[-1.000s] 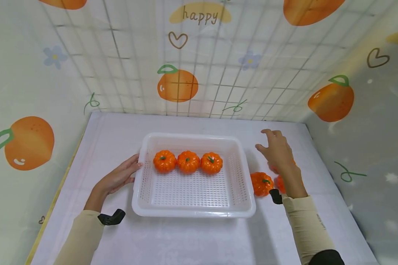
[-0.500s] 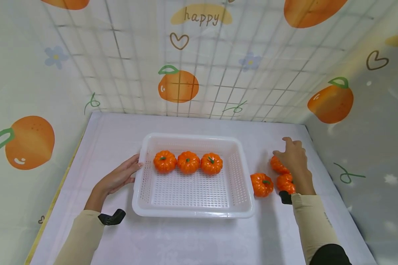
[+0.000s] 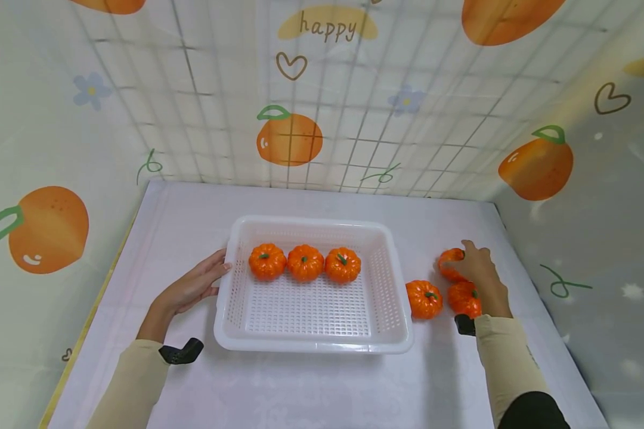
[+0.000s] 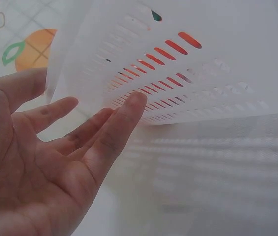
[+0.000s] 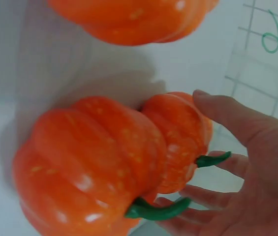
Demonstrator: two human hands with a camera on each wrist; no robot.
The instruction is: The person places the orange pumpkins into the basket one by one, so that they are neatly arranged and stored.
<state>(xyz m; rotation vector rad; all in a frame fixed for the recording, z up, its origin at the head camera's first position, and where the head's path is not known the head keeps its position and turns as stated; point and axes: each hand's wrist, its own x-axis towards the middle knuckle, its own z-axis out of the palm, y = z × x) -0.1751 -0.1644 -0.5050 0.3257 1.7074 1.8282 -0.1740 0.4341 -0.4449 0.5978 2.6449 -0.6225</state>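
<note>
The left hand (image 3: 190, 284) touches the left side of a white plastic basket (image 3: 313, 345); in the left wrist view its fingers (image 4: 111, 132) are extended against the slotted wall. Three small orange pumpkins with green stems stand in a row inside, including a middle pumpkin (image 3: 305, 263). Right of the basket, the right hand (image 3: 483, 271) reaches over the farthest loose pumpkin (image 3: 448, 266). In the right wrist view, the thumb (image 5: 217, 105) is at that pumpkin's edge and the other fingers spread behind it, partly hidden. A gap shows between palm and pumpkin.
A nearer loose pumpkin (image 3: 464, 299) sits beside the right wrist. Another loose pumpkin (image 3: 424, 300) lies against the basket's right side. The white-covered table (image 3: 311, 393) meets a patterned curtain (image 3: 333, 89) at the back.
The right hand has moved right, then down to the farthest loose pumpkin, with its fingers now around it. The left hand and the basket have stayed put.
</note>
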